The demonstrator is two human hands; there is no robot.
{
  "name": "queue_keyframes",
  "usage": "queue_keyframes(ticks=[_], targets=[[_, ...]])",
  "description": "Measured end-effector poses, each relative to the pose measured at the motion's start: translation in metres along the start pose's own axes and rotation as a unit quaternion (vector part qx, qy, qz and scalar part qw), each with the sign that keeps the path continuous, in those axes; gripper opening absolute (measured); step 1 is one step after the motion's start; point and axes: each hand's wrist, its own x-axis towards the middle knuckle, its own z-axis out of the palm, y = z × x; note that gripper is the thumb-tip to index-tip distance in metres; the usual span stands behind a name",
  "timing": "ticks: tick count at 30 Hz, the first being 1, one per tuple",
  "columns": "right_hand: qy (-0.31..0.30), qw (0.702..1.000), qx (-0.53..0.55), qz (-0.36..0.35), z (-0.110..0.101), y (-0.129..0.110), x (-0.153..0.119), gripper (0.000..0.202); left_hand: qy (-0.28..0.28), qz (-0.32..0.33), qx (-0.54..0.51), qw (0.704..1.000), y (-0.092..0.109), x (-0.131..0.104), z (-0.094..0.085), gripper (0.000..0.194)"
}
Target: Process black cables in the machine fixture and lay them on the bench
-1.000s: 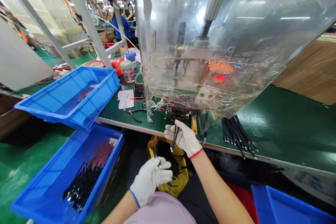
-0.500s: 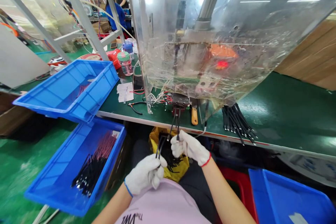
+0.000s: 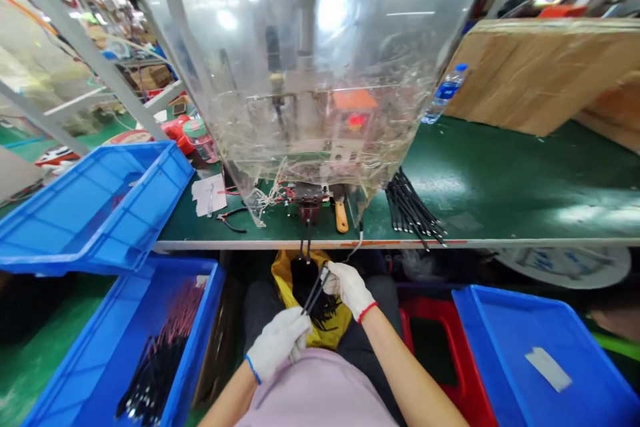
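Both hands wear white gloves. My left hand (image 3: pixel 281 341) is closed on the lower part of two thin black cables (image 3: pixel 314 295) above my lap. Fingers of my right hand (image 3: pixel 343 282) pinch the upper ends of the same cables. Two other dark cables (image 3: pixel 309 238) hang over the bench edge from a small dark fixture (image 3: pixel 309 197), beyond my hands and not touched by them. Behind and below the cables sits a yellow bag (image 3: pixel 284 279) with black pieces inside.
A clear plastic shield (image 3: pixel 280 20) stands over the fixture. On the green bench (image 3: pixel 500 180) lie black cables (image 3: pixel 413 210), a yellow-handled tool (image 3: pixel 341 217) and pliers (image 3: pixel 233 219). Blue bins (image 3: pixel 200 320) are at left, another blue bin (image 3: pixel 525 327) and a red stool (image 3: pixel 453 340) at right.
The view has swung to the right. My right hand has left the cables hanging from the fixture and now grips the upper ends of those in my left hand.
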Motion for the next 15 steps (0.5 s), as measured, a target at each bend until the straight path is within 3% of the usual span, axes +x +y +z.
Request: queue_keyframes(ticks=[3,6,11,13,15], targets=[[0.051,0.998,0.036,-0.020,-0.008,-0.003,0.008,0.025,0.001,0.018,0.008,1.000,0.008,0.002,0.009,0.031],[0.059,0.997,0.056,-0.012,-0.013,-0.012,0.007,0.023,0.002,0.013,-0.018,1.000,0.014,0.004,0.016,0.033],[-0.034,0.992,0.085,0.091,-0.023,-0.022,-0.007,0.034,-0.014,0.001,0.022,1.000,0.017,0.010,0.025,0.031],[-0.055,0.989,0.100,0.097,-0.027,-0.018,-0.011,0.032,-0.014,0.005,0.052,0.999,0.015,0.013,0.028,0.030],[-0.031,0.991,0.108,0.076,-0.030,-0.010,-0.012,0.023,-0.015,0.004,0.070,0.997,0.011,0.014,0.029,0.031]])
